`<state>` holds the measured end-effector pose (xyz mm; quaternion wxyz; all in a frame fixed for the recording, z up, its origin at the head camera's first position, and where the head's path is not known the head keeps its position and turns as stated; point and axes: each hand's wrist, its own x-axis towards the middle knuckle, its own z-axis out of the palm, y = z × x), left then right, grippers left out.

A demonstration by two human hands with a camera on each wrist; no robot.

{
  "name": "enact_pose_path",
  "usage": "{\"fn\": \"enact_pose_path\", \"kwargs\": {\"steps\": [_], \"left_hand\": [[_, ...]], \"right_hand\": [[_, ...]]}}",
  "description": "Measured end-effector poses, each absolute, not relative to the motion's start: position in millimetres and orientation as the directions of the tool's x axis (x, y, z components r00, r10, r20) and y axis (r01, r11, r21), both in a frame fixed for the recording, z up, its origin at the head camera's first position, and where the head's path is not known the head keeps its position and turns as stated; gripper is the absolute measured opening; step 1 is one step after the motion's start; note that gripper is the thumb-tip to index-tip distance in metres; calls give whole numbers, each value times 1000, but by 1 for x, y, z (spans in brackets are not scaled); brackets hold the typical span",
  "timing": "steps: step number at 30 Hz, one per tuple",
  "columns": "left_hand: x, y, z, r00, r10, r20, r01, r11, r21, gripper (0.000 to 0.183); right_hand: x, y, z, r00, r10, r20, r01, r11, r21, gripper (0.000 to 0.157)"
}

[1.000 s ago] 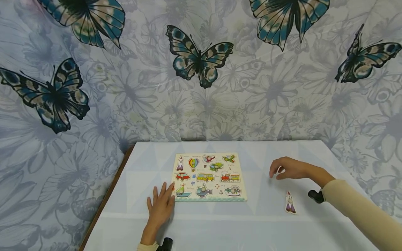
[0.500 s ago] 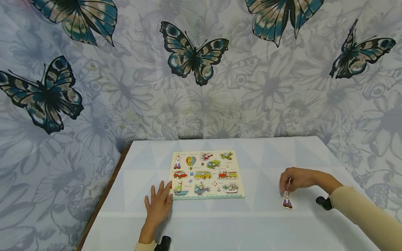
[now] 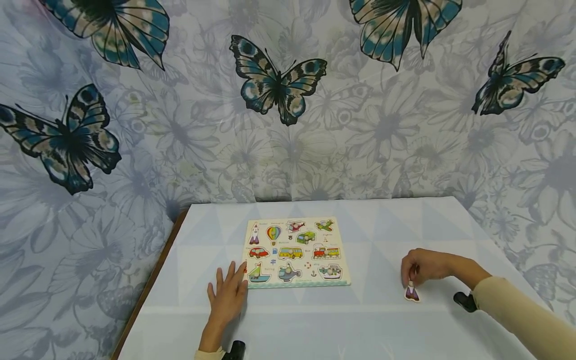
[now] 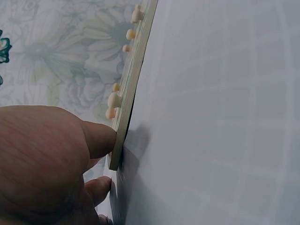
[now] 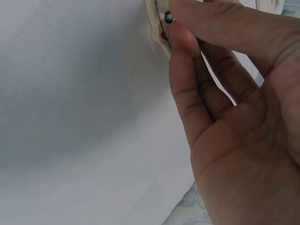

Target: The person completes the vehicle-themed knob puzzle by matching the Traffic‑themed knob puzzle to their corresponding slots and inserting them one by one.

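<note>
A peg puzzle board [image 3: 299, 262] with vehicle pieces lies flat on the table. My left hand [image 3: 228, 299] rests beside its left edge, fingers spread. The left wrist view has the thumb [image 4: 101, 139] at the corner of the board [image 4: 125, 117], whose small knobs [image 4: 115, 100] stick out. On the right, my right hand [image 3: 423, 265] pinches a rocket puzzle piece [image 3: 411, 293] by its upper part; only the purple-finned lower end shows. In the right wrist view thumb and forefinger come together on the piece [image 5: 159, 23], close over the table.
The white table [image 3: 315, 325] has a brown left side edge [image 3: 153, 280]. Behind it hangs a cloth printed with flowers and butterflies [image 3: 279, 80]. A black wrist camera [image 3: 465, 301] sits under the right wrist, another black one [image 3: 236, 350] by the left.
My right hand has come down and toward me from above the rocket piece, and its fingers now grip it. The left hand stays at the board. The head view has shifted slightly.
</note>
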<state>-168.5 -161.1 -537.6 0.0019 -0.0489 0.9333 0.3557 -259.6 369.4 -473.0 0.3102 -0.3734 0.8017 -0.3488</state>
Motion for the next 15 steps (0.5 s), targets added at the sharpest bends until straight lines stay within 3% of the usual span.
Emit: {"fn": "enact_pose_path", "kwargs": {"steps": [10, 15], "left_hand": [[-170, -162, -537, -995, -92, -41, -97, 746, 659, 51], [-170, -162, -538, -995, -91, -47, -100, 746, 659, 51]], "right_hand": [[-256, 370, -478, -584, -777, -236, -398, 527, -751, 19], [-256, 370, -479, -578, -782, -232, -416, 527, -741, 18]]}}
